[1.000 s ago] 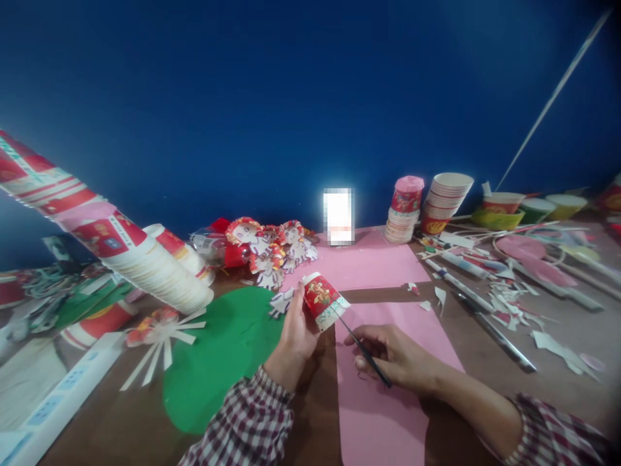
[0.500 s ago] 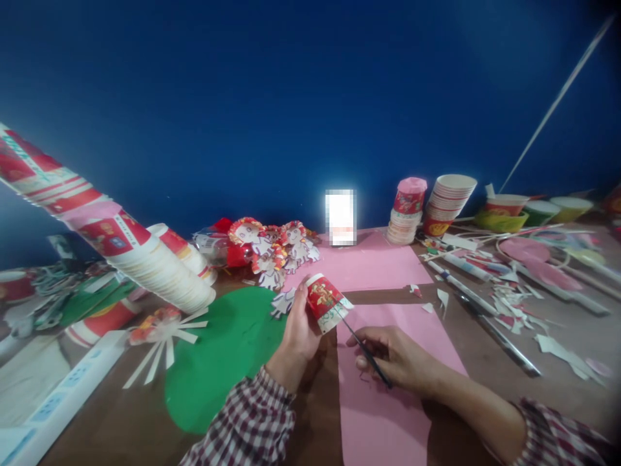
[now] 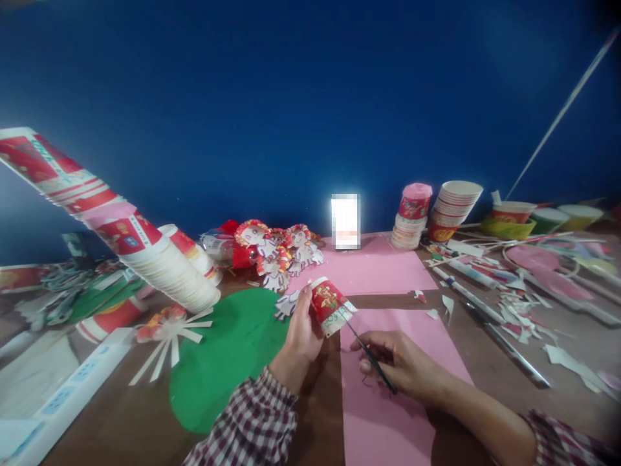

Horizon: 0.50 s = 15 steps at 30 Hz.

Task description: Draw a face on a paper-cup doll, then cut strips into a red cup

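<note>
My left hand [image 3: 306, 333] is closed around a red paper cup [image 3: 331, 301] with gold figures and green lettering on its white band. The cup is tilted toward the right. In my right hand [image 3: 395, 359] is a slim dark tool [image 3: 373, 359], thicker and black at its lower end and thin at the tip. Its tip meets the cup's white band; I cannot tell whether it is inside or outside the wall. Pink paper [image 3: 388, 427] lies beneath my right hand. To the left of my left forearm lies a green round sheet [image 3: 218, 369].
A long leaning stack of paper cups [image 3: 169, 272] rises at left, near a power strip [image 3: 72, 388]. Paper figures [image 3: 276, 252] lie behind my left hand. Cup stacks [image 3: 451, 210] stand at back right, with paper scraps [image 3: 519, 310] and a metallic rod [image 3: 514, 353] before them.
The whole view has shifted slightly, so things appear a little lower and farther right. Both hands keep their hold, and the tool's tip stays at the cup.
</note>
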Each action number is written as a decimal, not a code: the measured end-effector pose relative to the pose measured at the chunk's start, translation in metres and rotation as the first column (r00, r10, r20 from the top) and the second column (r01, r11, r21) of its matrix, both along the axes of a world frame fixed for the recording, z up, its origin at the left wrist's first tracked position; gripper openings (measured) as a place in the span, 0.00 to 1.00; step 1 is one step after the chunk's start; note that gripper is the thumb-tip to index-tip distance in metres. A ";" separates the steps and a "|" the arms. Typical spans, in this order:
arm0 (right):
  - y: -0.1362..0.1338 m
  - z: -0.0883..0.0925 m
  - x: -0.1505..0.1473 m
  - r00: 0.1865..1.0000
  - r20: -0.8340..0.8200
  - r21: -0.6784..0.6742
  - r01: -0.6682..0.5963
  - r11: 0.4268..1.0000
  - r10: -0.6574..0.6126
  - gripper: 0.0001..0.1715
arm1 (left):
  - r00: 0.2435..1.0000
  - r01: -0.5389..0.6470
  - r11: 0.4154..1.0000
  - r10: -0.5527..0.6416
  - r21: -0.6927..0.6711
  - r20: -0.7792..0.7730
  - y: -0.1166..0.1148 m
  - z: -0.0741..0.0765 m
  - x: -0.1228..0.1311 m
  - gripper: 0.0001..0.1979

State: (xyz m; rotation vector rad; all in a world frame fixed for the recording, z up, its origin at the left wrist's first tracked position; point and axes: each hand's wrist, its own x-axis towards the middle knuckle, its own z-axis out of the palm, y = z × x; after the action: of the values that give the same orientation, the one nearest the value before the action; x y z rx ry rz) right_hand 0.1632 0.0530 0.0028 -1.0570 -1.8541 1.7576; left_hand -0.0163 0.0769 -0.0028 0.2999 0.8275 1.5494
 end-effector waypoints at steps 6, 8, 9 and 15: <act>0.000 0.004 -0.001 1.000 -0.009 -0.018 0.013 1.000 -0.014 0.16 | 1.000 -0.010 1.000 0.010 -0.011 0.005 0.000 -0.001 0.000 0.10; -0.001 0.005 -0.002 1.000 -0.015 -0.015 0.025 1.000 -0.026 0.17 | 1.000 -0.015 1.000 0.015 -0.003 0.011 0.001 -0.002 0.000 0.10; -0.001 0.006 -0.002 0.999 -0.021 -0.017 0.030 0.999 -0.030 0.18 | 1.000 -0.011 1.000 0.011 0.000 0.014 0.001 -0.002 0.000 0.10; -0.003 0.006 -0.002 0.997 -0.055 -0.074 0.052 0.996 -0.056 0.22 | 1.000 0.007 1.000 -0.007 -0.013 0.015 0.002 -0.002 -0.001 0.11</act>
State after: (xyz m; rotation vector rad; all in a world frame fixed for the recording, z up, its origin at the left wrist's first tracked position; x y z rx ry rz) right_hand 0.1608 0.0504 0.0088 -1.0618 -1.7238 1.8169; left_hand -0.0172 0.0785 -0.0053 0.2811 0.8237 1.5377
